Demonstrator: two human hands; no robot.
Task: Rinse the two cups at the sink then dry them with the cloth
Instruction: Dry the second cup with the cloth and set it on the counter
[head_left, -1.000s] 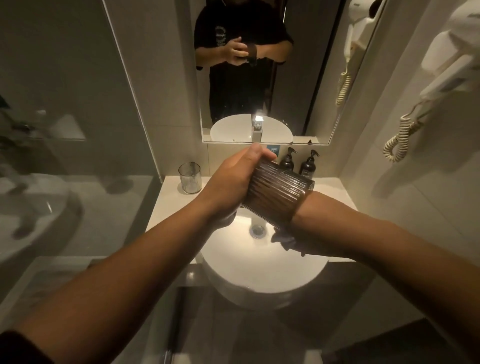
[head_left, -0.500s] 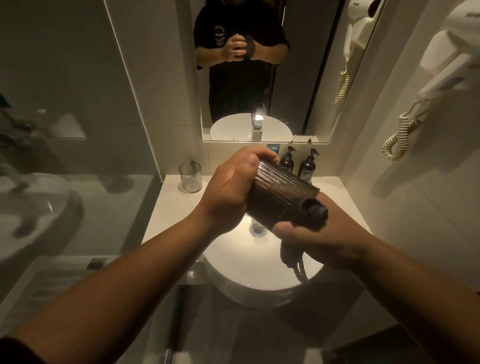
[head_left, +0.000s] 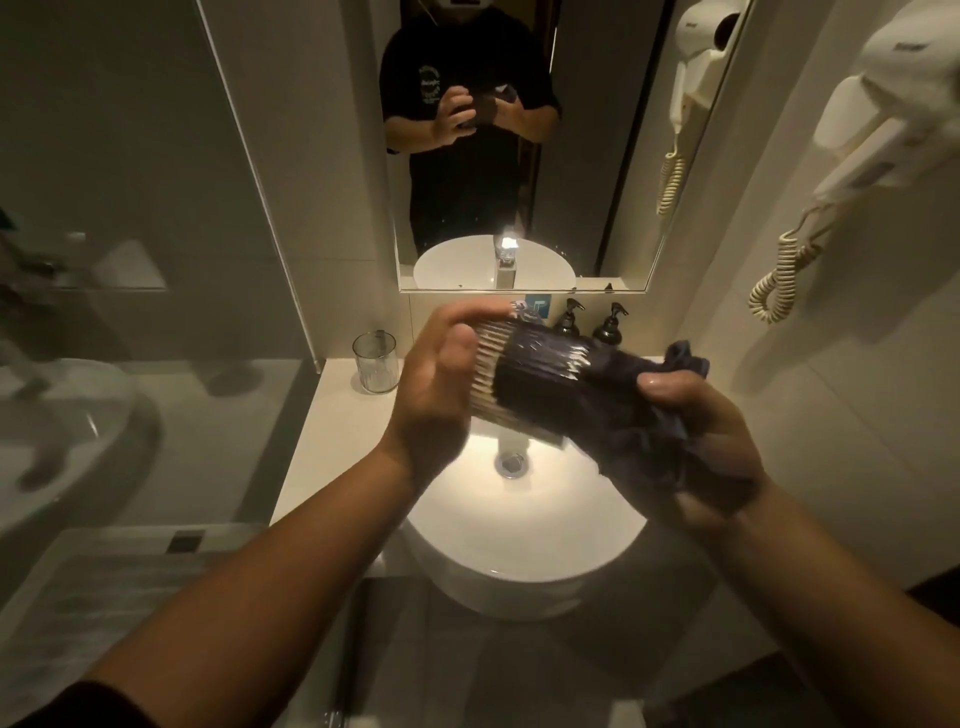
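Note:
A ribbed glass cup lies on its side in the air above the round white sink. My left hand grips its base end. A dark cloth fills the cup's mouth and bunches out on the right, held by my right hand. The second ribbed glass cup stands upright on the white counter at the left, apart from both hands. The cup in my hands hides the tap.
Two dark pump bottles stand against the back wall behind the cup. A mirror hangs above the sink. A wall hairdryer with a coiled cord is on the right. A glass partition edge stands left of the counter.
My right hand has come out from under the cup and pushed the cloth into its mouth. The cup has turned more level and shifted slightly right.

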